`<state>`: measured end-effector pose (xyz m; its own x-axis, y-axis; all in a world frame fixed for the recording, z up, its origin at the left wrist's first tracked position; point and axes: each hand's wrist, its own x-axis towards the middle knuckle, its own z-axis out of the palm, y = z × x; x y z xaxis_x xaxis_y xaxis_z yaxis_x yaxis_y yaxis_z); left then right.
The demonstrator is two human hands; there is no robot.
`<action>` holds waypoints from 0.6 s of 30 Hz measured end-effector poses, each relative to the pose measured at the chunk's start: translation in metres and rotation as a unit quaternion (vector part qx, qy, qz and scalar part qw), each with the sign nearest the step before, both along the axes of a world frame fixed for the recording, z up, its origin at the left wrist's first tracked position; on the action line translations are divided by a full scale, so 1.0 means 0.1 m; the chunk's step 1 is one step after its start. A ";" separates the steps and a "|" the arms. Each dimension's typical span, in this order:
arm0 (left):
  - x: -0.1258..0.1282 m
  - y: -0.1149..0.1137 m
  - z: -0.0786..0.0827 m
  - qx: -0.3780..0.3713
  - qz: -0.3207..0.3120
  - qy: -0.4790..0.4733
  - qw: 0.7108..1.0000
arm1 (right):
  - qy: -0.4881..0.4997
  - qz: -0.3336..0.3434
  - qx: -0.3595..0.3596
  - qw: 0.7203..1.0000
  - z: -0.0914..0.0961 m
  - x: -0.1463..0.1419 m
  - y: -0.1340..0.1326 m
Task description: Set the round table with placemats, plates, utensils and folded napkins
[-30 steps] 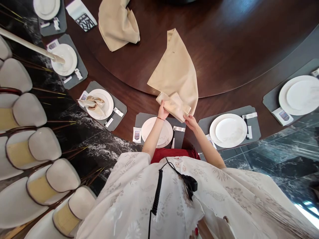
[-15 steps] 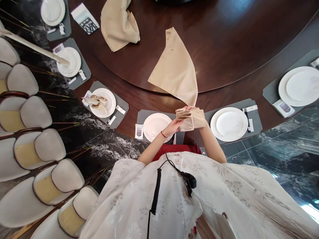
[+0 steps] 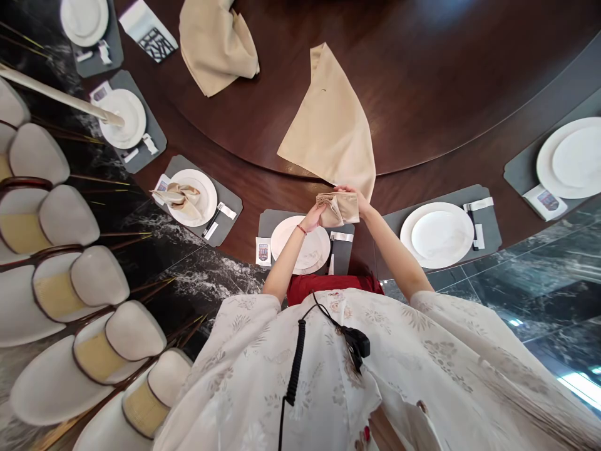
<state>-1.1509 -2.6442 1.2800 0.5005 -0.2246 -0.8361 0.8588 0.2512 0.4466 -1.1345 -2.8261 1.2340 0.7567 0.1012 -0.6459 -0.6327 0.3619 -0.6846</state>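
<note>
So, hands: the left hand (image 3: 311, 218) and right hand (image 3: 350, 195) are raised and angled toward each other, fingers curled, both gripping one bundle.
Cloth: a beige linen napkin (image 3: 337, 208), pleated into a narrow, soft bundle, sits between the palms above the near setting; a triangular beige cloth (image 3: 328, 125) lies flat just beyond.
Setting: a white porcelain plate (image 3: 278, 241) rests on a grey place mat (image 3: 268, 222), directly below the hands.
Surface: a dark polished wooden turntable (image 3: 422, 94) spreads far ahead.
Room: black veined marble floor (image 3: 188, 275) and cream upholstered chairs (image 3: 68, 216) run along the left.
</note>
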 end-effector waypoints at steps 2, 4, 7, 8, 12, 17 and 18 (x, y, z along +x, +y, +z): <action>0.12 0.01 -0.19 0.021 -0.003 0.010 1.000 | 0.049 -0.017 -0.025 0.998 -0.22 -0.03 -0.02; 0.20 0.00 -0.34 0.037 -0.017 0.022 0.999 | 0.104 -0.020 -0.054 0.993 -0.40 -0.14 -0.04; 0.22 -0.01 -0.49 0.078 -0.032 0.023 0.996 | 0.105 0.010 -0.078 0.991 -0.59 -0.37 0.00; 0.20 -0.01 -0.52 0.103 -0.032 0.016 0.994 | 0.091 0.013 -0.092 0.992 -0.63 -0.44 0.03; 0.14 0.06 -0.55 0.230 -0.024 -0.048 0.972 | 0.077 -0.008 -0.189 0.979 -0.79 -0.61 0.17; 0.28 0.11 -0.59 0.187 -0.224 -0.268 0.918 | -0.007 0.042 -0.347 0.937 -0.92 -0.68 0.22; 0.33 0.10 -0.61 0.129 -0.257 -0.262 0.921 | -0.046 0.062 -0.373 0.925 -0.92 -0.69 0.21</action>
